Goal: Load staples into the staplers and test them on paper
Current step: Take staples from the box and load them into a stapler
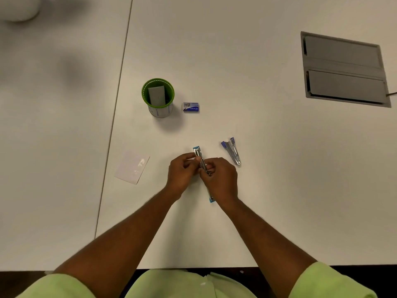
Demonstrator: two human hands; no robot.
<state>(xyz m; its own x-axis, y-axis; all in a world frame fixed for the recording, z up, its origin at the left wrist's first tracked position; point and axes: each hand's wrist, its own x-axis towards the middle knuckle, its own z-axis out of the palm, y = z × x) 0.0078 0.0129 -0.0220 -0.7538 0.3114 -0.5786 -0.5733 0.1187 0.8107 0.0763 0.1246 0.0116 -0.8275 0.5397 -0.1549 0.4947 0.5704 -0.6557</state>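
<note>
- Head view: I log my left hand [182,171] and right hand [219,177], both pinching the light-blue stapler [200,161] mid-desk [257,211], toward the near edge.
- Long axis runs away from me; second stapler [233,151] lies just right, nearer the right hand.

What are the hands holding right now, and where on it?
Both hands grip the light-blue stapler, opened out: left hand near its far end, right hand at the middle.

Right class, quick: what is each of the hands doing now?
Left hand: grips the light-blue stapler.
Right hand: pinches the same stapler.
</note>
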